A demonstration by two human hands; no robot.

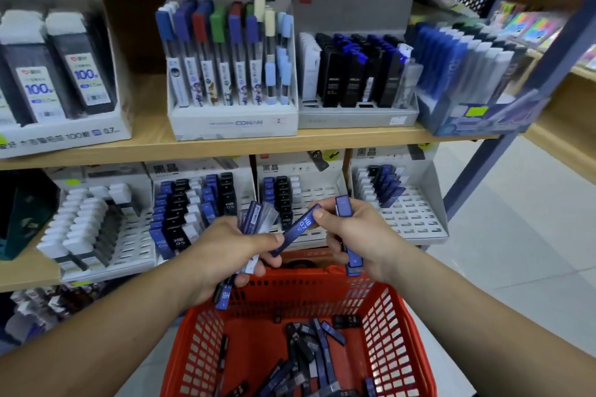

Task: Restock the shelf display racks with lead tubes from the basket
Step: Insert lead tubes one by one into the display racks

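My left hand (225,248) grips a fanned bunch of blue and clear lead tubes (254,216) above the red basket (383,325). One blue tube marked HB 0.7 (298,229) spans between both hands, pinched at its top by my right thumb and finger. My right hand (358,235) also holds another blue tube (346,232) upright in its palm. Several loose blue and black tubes (309,351) lie on the basket floor. Behind my hands, white display racks (409,213) on the middle shelf hold rows of tubes, with several slots bare.
The upper wooden shelf (225,145) carries more lead boxes, including a Conan display (232,74) and a black-tube rack (354,80). A blue metal shelf post (503,138) slants at the right. Tiled floor (516,235) lies to the right of the basket.
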